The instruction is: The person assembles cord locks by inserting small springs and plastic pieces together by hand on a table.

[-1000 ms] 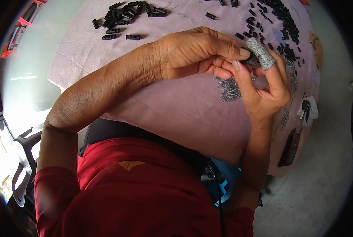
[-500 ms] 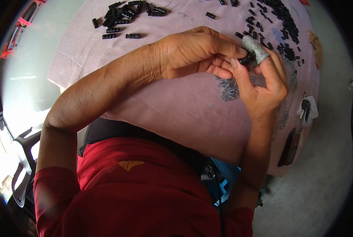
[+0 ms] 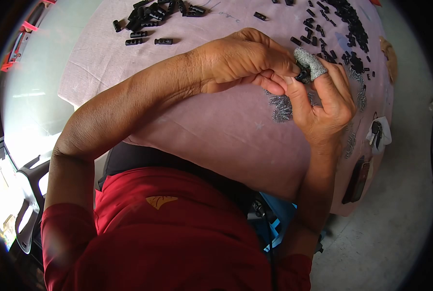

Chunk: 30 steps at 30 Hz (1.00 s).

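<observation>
Between the fingertips of both hands is a small black part (image 3: 302, 75), mostly covered by fingers. My left hand (image 3: 255, 60) reaches in from the left and pinches it with thumb and fingers. On its right side my right hand (image 3: 323, 99) grips the same part, thumb below and index finger above. A speckled grey cover (image 3: 311, 63) wraps that index finger. Just beneath the hands, a pile of small metal springs (image 3: 281, 107) lies on the pink cloth (image 3: 216, 131).
Black cylinders (image 3: 153, 14) are heaped at the upper left. Many small black pieces (image 3: 350, 24) spread over the upper right. More springs (image 3: 351, 144), keys (image 3: 376, 130) on a white cloth and a dark phone-like object (image 3: 357, 182) lie along the right edge.
My right index finger has bent and moved left and down over the black part. The hands stay together, and the part has turned slightly between the fingertips.
</observation>
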{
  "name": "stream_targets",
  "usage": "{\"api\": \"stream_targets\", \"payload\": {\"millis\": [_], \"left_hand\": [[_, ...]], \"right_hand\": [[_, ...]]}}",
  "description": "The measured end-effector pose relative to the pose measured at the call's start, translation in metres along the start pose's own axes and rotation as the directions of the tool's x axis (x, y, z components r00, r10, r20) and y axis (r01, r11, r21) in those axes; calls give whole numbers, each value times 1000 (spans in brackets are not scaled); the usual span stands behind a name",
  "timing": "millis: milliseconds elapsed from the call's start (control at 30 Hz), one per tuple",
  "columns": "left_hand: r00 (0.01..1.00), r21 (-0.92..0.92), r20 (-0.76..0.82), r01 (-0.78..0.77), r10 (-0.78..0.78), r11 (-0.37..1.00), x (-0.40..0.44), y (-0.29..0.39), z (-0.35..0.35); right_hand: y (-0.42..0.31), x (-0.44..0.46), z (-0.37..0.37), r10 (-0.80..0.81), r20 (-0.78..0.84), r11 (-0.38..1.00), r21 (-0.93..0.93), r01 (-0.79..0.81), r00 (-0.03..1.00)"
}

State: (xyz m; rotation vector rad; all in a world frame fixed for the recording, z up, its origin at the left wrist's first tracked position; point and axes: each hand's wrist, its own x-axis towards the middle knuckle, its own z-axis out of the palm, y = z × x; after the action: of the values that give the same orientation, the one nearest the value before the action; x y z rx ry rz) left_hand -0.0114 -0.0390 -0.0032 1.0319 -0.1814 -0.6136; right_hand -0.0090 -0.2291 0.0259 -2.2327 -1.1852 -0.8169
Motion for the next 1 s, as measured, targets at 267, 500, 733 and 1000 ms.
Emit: {"api": "stream_targets", "payload": {"millis": [267,500,733,1000], "left_hand": [[1000,22,5,13,-13,1000,-1,-1,-1],[1000,54,16,13,-14,998,-2,2,2],[984,185,-54,-157,169,970,-1,8,3],[957,394,-26,-257,290,882,-1,6,-1]], "right_hand": [[2,-3,2,-85,-6,996,-26,85,996],[5,-5,6,-93,-40,996,-5,93,995],[7,-2,-2,100,-44,995,-16,-100,994],[2,-4,-5,64,-12,996,-56,-65,998]]}}
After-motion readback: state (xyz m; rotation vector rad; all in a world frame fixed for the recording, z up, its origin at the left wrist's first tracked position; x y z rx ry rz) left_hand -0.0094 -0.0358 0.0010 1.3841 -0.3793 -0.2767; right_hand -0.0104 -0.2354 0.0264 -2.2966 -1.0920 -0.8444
